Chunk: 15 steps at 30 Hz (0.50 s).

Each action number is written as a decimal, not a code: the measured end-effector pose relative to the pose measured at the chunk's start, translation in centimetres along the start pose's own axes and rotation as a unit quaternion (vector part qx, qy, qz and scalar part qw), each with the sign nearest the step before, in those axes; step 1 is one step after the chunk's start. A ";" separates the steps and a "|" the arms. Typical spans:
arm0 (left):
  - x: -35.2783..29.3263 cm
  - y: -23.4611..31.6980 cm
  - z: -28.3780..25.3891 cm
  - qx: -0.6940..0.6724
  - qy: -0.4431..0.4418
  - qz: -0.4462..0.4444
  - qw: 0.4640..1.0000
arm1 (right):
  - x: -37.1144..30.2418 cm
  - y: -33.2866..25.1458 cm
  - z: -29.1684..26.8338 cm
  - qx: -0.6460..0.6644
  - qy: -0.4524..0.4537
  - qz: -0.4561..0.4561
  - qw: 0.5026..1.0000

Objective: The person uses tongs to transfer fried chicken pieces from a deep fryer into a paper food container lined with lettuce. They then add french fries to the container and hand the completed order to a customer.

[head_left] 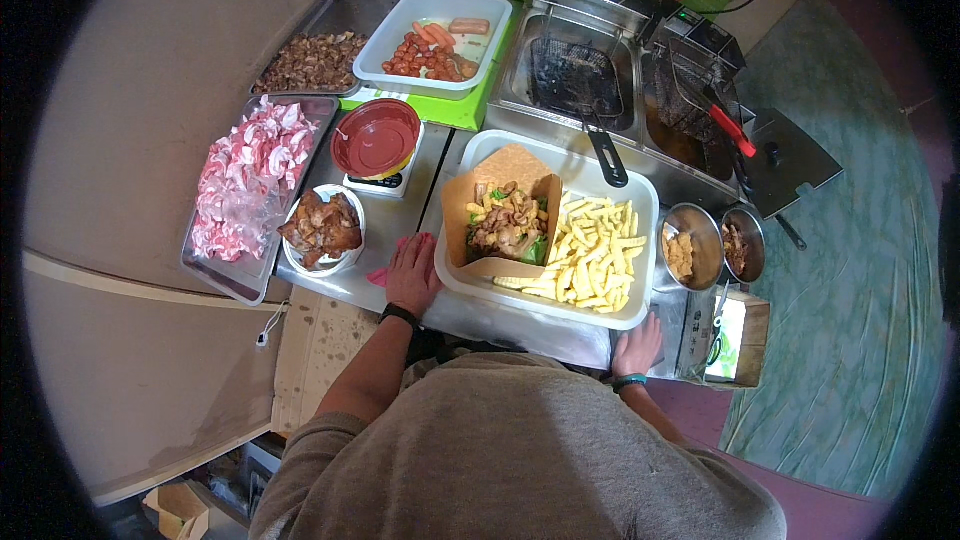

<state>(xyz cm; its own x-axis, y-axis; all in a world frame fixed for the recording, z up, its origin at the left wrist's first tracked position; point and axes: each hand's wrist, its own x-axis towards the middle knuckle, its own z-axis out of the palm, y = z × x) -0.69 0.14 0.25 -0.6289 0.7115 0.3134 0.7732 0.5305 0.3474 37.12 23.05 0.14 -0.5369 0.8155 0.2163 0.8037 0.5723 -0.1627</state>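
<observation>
My left hand point(412, 278) lies flat on the front part of the metal counter, fingers stretched out, partly over a pink cloth point(378, 277). At the counter's front edge rests my right hand point(637, 346), open with nothing in it. Between them stands a white plastic tub point(452, 289) of pale crinkle-cut fries point(592, 250). A brown paper food box point(457, 215), filled with browned meat pieces and bits of green leaf, sits in the tub's left part. Left of my left hand, a white bowl point(356, 256) holds large browned pieces of meat point(325, 227).
A red bowl point(375, 137) sits on a scale point(395, 185). Raw sliced meat fills a metal tray point(250, 287); sausages lie in a white tub point(443, 89). Fryers point(515, 80) stand behind, one basket's black handle point(607, 158) reaching forward. Two metal bowls point(706, 230) point(757, 240) flank the fries.
</observation>
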 end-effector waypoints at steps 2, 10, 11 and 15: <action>-0.1 -0.3 0.3 -0.006 0.001 0.005 1.000 | 0.0 0.0 0.0 0.000 -0.001 0.000 1.000; 0.0 -0.3 0.4 -0.020 0.014 0.012 1.000 | -0.2 0.5 0.5 -0.006 0.001 -0.002 1.000; 0.0 -0.3 0.3 -0.019 0.014 0.012 1.000 | -0.2 0.5 0.6 -0.006 0.001 -0.001 1.000; -0.1 -0.4 0.5 -0.022 0.017 0.012 1.000 | -0.1 0.3 0.3 -0.003 -0.006 0.004 1.000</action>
<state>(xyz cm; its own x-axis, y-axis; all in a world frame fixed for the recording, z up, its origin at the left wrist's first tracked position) -0.90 0.12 -0.31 -0.6137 0.7070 0.3513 0.7839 0.4926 0.3779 37.29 23.19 -0.24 -0.5338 0.8205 0.2045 0.8093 0.5658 -0.1577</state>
